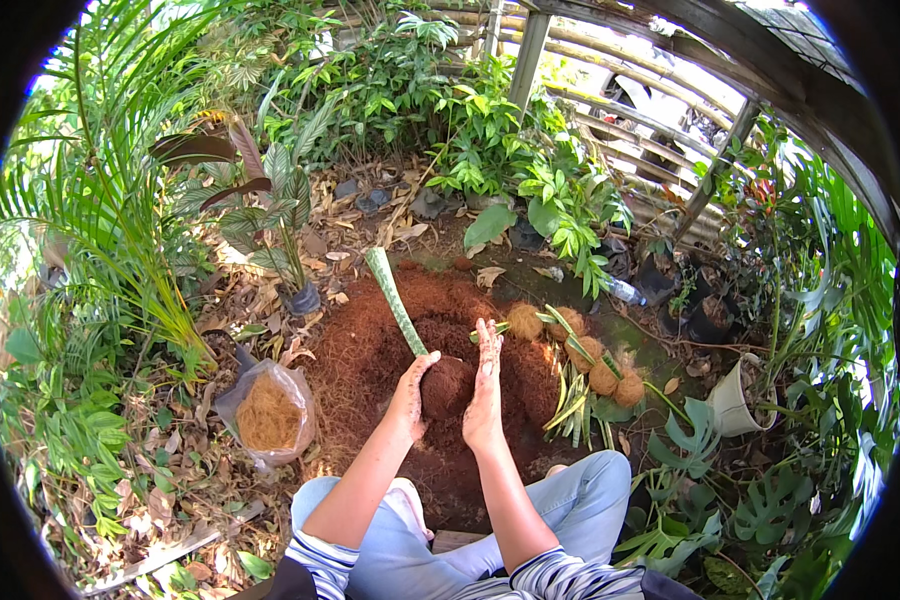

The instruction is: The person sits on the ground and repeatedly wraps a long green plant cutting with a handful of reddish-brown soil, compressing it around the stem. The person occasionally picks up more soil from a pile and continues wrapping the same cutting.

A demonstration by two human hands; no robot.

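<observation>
My left hand (411,397) cups the left side of a round ball of dark brown coco peat (448,388). A mottled green snake plant leaf (392,296) rises from the ball's left edge, beside my left fingertips, and leans up and away. My right hand (486,382) is held upright and flat on the ball's right side, fingers extended and soiled. Whether its palm touches the ball cannot be seen. Beneath both hands spreads a heap of loose reddish-brown coco peat (345,337).
On the right are several fibre-wrapped balls (604,379) with leaf cuttings, and a pile of cut leaves (570,405). A plastic bag of coconut fibre (270,412) stands left. Beyond are a plastic bottle (625,291), a white pot (739,401), potted plants and a bamboo fence (637,142).
</observation>
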